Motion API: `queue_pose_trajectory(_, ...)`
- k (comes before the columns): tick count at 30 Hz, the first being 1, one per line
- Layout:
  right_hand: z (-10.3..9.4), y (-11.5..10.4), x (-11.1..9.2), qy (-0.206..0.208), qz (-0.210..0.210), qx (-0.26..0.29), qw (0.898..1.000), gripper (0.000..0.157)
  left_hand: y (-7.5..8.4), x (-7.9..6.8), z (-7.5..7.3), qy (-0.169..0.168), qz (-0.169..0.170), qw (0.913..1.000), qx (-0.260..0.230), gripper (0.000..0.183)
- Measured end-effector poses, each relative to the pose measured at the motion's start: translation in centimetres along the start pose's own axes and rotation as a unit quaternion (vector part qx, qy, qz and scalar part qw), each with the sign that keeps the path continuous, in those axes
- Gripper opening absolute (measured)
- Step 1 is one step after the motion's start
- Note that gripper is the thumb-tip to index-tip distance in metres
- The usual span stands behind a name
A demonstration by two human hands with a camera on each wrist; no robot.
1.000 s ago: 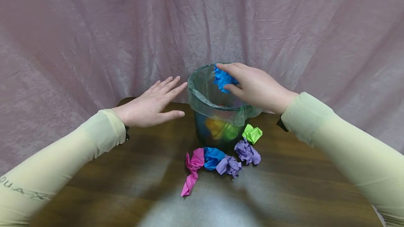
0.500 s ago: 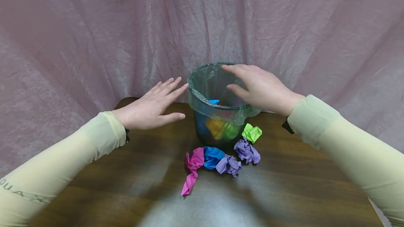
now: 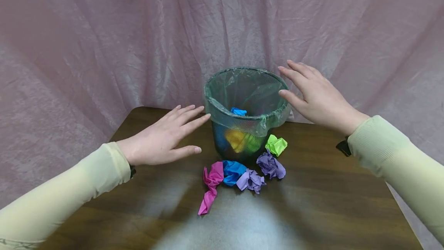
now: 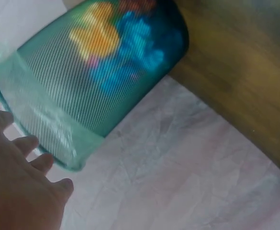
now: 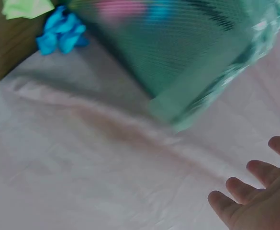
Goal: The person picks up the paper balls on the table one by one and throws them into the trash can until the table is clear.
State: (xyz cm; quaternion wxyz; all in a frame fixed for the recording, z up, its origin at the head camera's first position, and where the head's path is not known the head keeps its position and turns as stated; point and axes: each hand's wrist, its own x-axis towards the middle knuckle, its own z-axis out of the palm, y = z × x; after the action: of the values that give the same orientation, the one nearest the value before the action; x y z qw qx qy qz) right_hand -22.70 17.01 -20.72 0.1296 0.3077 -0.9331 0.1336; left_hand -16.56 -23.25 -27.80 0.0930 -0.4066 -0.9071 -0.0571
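- Near the desk's far edge: lined bin holding yellow paper, blue paper
- Beside it, fingers spread: my left hand, right hand
- Left sleeve: cropped, unreadable marks

left hand, bin, right hand, crumpled papers

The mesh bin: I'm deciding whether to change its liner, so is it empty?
No, partly filled: yellow paper shows low through the mesh bin, and blue paper shows inside past its near rim.
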Motion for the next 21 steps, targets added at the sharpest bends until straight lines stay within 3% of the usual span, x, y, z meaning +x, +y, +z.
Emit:
queue_pose_trajectory(9,1.3,4.8,-3.6,-0.01,0.057,0.006,0.998,0.065,2.1,-1.6,1.5,-0.005,0.055,0.9985,-0.007,0.081)
queue_pose_trajectory(16,4.6,7.5,-5.1,-0.053,0.063,-0.015,0.996,0.064,4.4,-1.7,3.2,-0.007,0.112,0.9936,-0.01,0.081)
queue_pose_trajectory(21,7.3,8.2,-5.8,-0.102,0.054,-0.011,0.993,0.065,6.3,-1.3,4.8,-0.021,0.154,0.9878,-0.005,0.081)
